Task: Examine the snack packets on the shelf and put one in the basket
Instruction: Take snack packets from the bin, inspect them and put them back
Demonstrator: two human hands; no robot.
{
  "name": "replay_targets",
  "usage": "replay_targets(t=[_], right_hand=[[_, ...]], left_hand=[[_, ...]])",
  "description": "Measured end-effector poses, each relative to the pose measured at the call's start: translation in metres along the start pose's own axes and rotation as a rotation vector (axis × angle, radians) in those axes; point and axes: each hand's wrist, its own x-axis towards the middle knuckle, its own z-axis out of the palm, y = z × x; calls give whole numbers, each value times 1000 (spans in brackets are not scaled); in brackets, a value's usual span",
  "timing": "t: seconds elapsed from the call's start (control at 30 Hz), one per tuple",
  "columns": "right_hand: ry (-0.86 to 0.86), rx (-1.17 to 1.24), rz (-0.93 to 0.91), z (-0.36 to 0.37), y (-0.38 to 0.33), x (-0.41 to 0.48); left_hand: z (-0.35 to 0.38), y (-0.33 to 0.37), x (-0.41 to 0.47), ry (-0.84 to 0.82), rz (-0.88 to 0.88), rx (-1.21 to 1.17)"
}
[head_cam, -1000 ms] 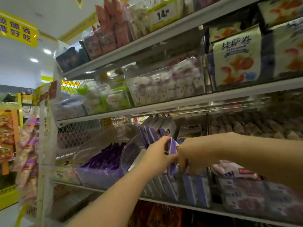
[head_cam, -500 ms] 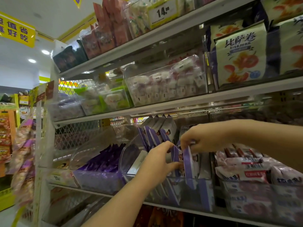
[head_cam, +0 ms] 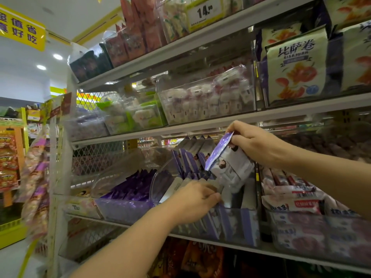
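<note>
As left hand (head_cam: pixel 193 202) grips shelved packets (head_cam: pixel 188 161), purple packet (head_cam: pixel 230 166) hangs pinched below right hand (head_cam: pixel 255 143)

Even light is cast from above by round ceiling lights (head_cam: pixel 57 56), blown out to white. Soft glare is seen on the clear bins (head_cam: pixel 206 101). The hanging packets (head_cam: pixel 35 173) at the left edge are smeared by blur, and the shelves (head_cam: pixel 140 134) are bent by wide-angle distortion.
</note>
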Motion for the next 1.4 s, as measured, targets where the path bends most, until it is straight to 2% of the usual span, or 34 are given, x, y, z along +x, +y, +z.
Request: replay_targets(t=[0.07,0.13,0.27,0.33,0.4,0.47,0.53,0.63,0.73,0.83,0.9,0.97,1.07,1.17,1.4], right_hand=[[76,-15,-33,-1,-7,-5],[143,-67,-91,1,-15,-13],[232,-231,-331,16,-38,-33],[260,-228,-415,28,-49,-41],[278,-180,-483,43,-60,-48],[250,-126,-526,64,-71,-53],[158,-74,-524,89,-76,-58],[-42,49,-474,130,-78,-67],[-147,348,-303,175,-75,-84],[-154,728,35,230,-71,-110],[-203,901,280,268,-73,-125],[-277,1028,436,300,-78,-135],[-282,1133,540,334,-81,-142],[-290,1222,633,358,-77,-146],[-344,1311,846,382,-59,-145]], left_hand=[[-1,0,-7,59,-57,-164],[-4,0,-17,204,-104,-304],[-16,-2,-38,460,-205,-581],[-23,0,-51,450,-301,-764],[-29,-3,-70,351,-405,-977],[-35,-8,-93,257,-430,-1244],[-37,-19,-113,274,-391,-1404],[-34,-35,-143,371,-378,-1479],[-24,-62,-182,453,-411,-1372],[2,-87,-226,421,-485,-1249],[27,-100,-252,394,-536,-1196],[50,-111,-271,362,-572,-1123],[77,-123,-287,344,-610,-1054],[94,-131,-295,349,-638,-1086],[111,-148,-302,259,-721,-1092]])
